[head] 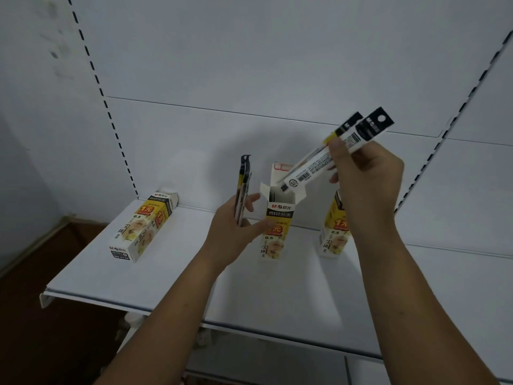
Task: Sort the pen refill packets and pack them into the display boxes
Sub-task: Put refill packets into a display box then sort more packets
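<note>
R hand (366,187) pinches packets (313,165) angled into open box (279,211), L hand (236,229) grips spares (243,190); might snag flap (299,195), tip box

Shelf (277,290): bare strip along the whole front edge, wide lane in. Toward the back edge, three obstacles: flat box (144,226) lying near the back-left corner, open box (276,220) upright mid-shelf, third box (334,237) upright to its right. The wide gap left of the open box is taken by the left hand (236,226) holding upright packets (243,187). Right gap is narrow, with the right hand (366,184) over it. Tilted packets (313,162) partly block the open box's mouth. Back wall (277,79) closes the rear.
</note>
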A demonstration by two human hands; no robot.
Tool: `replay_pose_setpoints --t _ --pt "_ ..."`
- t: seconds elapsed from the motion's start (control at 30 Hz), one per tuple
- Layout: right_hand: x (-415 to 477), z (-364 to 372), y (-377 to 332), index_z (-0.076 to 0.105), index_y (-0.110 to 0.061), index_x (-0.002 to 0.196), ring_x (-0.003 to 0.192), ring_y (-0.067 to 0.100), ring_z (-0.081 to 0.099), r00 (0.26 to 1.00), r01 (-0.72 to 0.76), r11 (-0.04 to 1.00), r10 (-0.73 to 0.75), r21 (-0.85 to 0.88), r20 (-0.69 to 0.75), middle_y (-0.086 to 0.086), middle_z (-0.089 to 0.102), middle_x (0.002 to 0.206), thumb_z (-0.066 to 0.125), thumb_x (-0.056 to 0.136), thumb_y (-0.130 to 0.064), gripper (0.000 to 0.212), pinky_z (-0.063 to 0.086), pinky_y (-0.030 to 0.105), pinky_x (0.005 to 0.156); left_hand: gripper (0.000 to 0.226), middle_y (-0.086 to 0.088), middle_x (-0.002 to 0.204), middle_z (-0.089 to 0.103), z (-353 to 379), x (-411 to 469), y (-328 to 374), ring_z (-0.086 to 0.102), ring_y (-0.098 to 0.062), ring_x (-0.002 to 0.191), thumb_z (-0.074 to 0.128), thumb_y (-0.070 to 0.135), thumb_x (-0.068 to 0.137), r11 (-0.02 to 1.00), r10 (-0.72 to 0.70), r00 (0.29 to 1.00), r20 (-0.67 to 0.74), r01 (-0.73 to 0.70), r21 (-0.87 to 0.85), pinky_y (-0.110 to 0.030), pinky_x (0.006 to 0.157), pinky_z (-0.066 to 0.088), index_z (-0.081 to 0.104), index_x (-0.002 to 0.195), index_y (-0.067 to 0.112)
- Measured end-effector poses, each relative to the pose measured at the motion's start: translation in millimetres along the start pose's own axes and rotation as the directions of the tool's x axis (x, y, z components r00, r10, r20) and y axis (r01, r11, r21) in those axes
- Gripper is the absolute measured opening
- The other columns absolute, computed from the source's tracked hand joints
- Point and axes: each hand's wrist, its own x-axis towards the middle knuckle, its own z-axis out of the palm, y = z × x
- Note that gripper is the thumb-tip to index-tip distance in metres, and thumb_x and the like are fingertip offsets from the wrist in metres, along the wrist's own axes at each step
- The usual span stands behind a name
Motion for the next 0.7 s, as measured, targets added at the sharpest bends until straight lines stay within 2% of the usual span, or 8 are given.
replay_pose_setpoints --t 0.07,0.13,0.23,0.3,0.4,0.5,0.57,0.7 --pt "5.4 6.2 3.8 0.078 -0.011 0.089 0.068 0.022 0.070 0.999 0.033 0.998 -0.031 -0.057 0.034 0.001 0.075 0.076 0.073 0.097 -0.028 0.019 0.057 0.038 0.057 0.045 0.010 0.121 0.071 4.7 4.4 1.8 0.057 -0.018 0.063 0.089 0.023 0.082 0.999 0.002 1.000 0.029 -0.001 -0.049 -0.034 0.061 0.058 0.065 0.120 0.021" --pt "7.8 11.6 8.9 0.078 -0.015 0.089 0.071 0.025 0.071 0.995 0.067 0.990 -0.057 -0.121 0.086 -0.001 0.075 0.075 0.074 0.096 -0.031 0.017 0.060 0.046 0.062 0.039 0.011 0.119 0.073 8.0 7.4 1.8 0.059 -0.018 0.064 0.087 0.017 0.083 0.998 0.004 0.999 0.037 -0.002 -0.070 -0.028 0.060 0.055 0.064 0.114 0.012" --pt "7.9 18.4 16.9 0.077 -0.015 0.086 0.065 0.022 0.068 0.985 0.085 0.977 -0.053 -0.195 0.165 -0.001 0.073 0.071 0.077 0.094 -0.030 0.017 0.058 0.035 0.060 0.036 0.019 0.112 0.074 11.9 9.4 -0.2 0.058 -0.019 0.064 0.086 0.014 0.084 0.998 -0.015 1.000 0.010 0.016 -0.060 -0.024 0.058 0.055 0.058 0.105 0.003" --pt "7.3 21.4 24.8 0.069 -0.012 0.074 0.059 0.023 0.061 0.979 0.090 0.966 -0.042 -0.243 0.198 0.005 0.068 0.065 0.079 0.092 -0.031 0.028 0.049 0.026 0.055 0.037 0.019 0.110 0.075 13.6 9.2 -1.7 0.057 -0.019 0.062 0.085 0.014 0.085 0.998 -0.009 1.000 0.002 0.009 -0.055 -0.023 0.057 0.054 0.057 0.103 -0.001" --pt "3.9 23.1 36.6 0.054 -0.021 0.063 0.052 0.007 0.045 0.967 0.088 0.948 -0.008 -0.305 0.254 0.000 0.059 0.060 0.082 0.088 -0.033 0.039 0.038 0.014 0.051 0.036 0.023 0.111 0.074 14.2 7.9 -3.1 0.056 -0.019 0.060 0.085 0.013 0.085 0.999 -0.001 1.000 0.005 0.001 -0.037 -0.022 0.056 0.053 0.056 0.101 -0.002" --pt "-2.2 23.9 43.6 0.067 -0.028 0.083 0.062 -0.008 0.053 0.932 0.086 0.910 0.070 -0.406 0.355 -0.014 0.064 0.075 0.084 0.085 -0.037 0.019 0.037 0.004 0.056 0.034 0.031 0.107 0.073 14.4 6.4 -1.7 0.058 -0.017 0.058 0.084 0.013 0.086 1.000 0.002 1.000 0.008 -0.002 -0.015 -0.021 0.056 0.053 0.056 0.100 -0.002" --pt "-5.7 22.9 47.2 0.073 -0.029 0.106 0.072 -0.016 0.055 0.926 0.069 0.903 0.100 -0.423 0.365 -0.016 0.069 0.090 0.082 0.085 -0.042 0.026 0.039 0.004 0.060 0.033 0.037 0.105 0.071 13.8 5.6 -1.1 0.059 -0.016 0.057 0.083 0.015 0.087 1.000 0.000 1.000 0.001 0.000 0.001 -0.021 0.056 0.054 0.056 0.099 0.000" --pt "-11.0 18.3 49.1 0.074 -0.026 0.113 0.081 -0.004 0.057 0.956 0.075 0.913 0.048 -0.400 0.289 -0.013 0.069 0.101 0.078 0.089 -0.043 0.029 0.039 0.007 0.067 0.024 0.017 0.108 0.074 8.8 2.5 -1.9 0.059 -0.016 0.065 0.080 0.037 0.090 1.000 -0.004 1.000 -0.020 0.005 0.029 -0.029 0.062 0.052 0.062 0.098 0.025"
